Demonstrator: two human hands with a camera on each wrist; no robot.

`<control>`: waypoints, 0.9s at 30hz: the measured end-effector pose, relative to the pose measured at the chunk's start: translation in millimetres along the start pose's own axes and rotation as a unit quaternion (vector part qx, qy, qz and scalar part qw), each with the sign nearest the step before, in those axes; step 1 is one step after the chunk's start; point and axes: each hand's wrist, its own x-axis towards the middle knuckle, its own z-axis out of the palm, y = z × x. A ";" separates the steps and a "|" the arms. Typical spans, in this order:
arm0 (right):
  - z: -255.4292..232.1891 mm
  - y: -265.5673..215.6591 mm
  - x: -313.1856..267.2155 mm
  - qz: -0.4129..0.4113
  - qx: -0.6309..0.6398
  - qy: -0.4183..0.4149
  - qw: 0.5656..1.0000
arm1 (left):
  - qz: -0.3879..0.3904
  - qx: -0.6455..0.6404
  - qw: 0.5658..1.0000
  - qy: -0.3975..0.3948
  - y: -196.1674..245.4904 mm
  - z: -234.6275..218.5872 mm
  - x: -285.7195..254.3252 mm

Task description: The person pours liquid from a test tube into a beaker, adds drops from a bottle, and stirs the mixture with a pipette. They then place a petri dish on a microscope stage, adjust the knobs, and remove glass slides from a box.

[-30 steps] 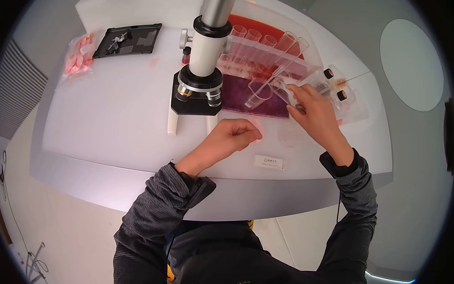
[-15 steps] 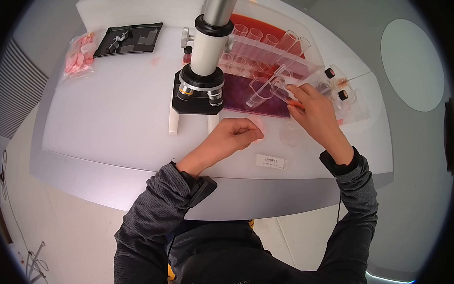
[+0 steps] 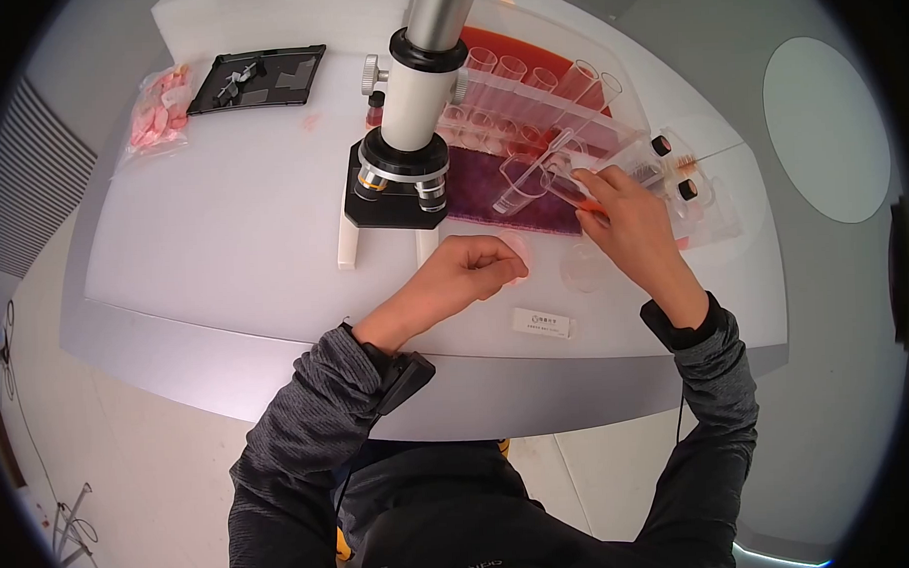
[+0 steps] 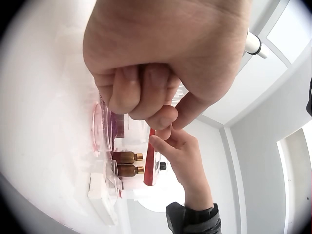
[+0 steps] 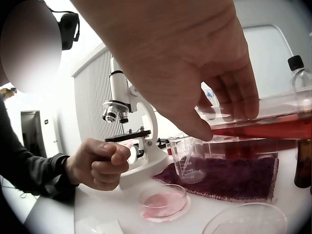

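My right hand (image 3: pixel 628 223) holds a clear vessel (image 3: pixel 568 188) with its thumb and fingers. In the right wrist view, the red liquid (image 5: pixel 273 127) inside lies in a wedge along the vessel's lower side. The vessel is tilted, beside a clear graduated beaker (image 5: pixel 187 168) on a dark purple cloth (image 5: pixel 234 178). A slim clear tube (image 3: pixel 536 176) leans in that beaker. My left hand (image 3: pixel 464 269) is curled, thumb tip against the forefinger, with nothing visible in it. It hovers near a round petri dish (image 5: pixel 163 202) with pink contents.
A microscope (image 3: pixel 409 115) stands left of the cloth. Behind is a rack (image 3: pixel 569 110) of test tubes (image 3: pixel 576 79). Small bottles (image 4: pixel 127 157) stand at the right. A white box (image 3: pixel 543 323) lies near the front edge; a black tray (image 3: pixel 277 85) and a bag (image 3: pixel 158 114) lie far left.
The clear vessel in my right hand has tipped slightly, and red liquid now shows beside the thumb. My left hand has hardly moved.
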 end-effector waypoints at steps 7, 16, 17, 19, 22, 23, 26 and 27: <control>-0.8 -0.5 0.9 0.001 -0.003 -0.004 1.000 | 0.006 -0.007 1.000 -0.004 -0.1 -0.4 -0.1; -1.1 -1.5 1.4 0.001 -0.017 -0.009 1.000 | 0.003 -0.002 1.000 -0.003 -0.2 -0.2 0.2; -0.9 -1.5 1.4 0.001 -0.018 -0.009 1.000 | 0.003 -0.003 1.000 -0.003 -0.1 -0.1 0.1; -0.8 -1.7 1.3 0.002 -0.019 -0.009 1.000 | 0.003 -0.004 1.000 -0.004 0.1 -0.1 -0.1; -0.5 -1.4 1.2 0.007 -0.016 -0.011 1.000 | 0.000 -0.003 1.000 -0.003 0.2 -0.2 0.1; -0.4 -1.4 1.1 0.010 -0.015 -0.012 1.000 | 0.000 0.000 1.000 -0.001 -0.2 -0.2 0.2; -1.6 -1.2 0.3 0.020 0.010 -0.001 1.000 | -0.002 0.005 1.000 0.001 0.0 0.2 0.2; -1.3 -0.4 0.3 0.033 0.052 0.005 0.998 | -0.004 0.006 1.000 0.001 1.3 0.4 -0.1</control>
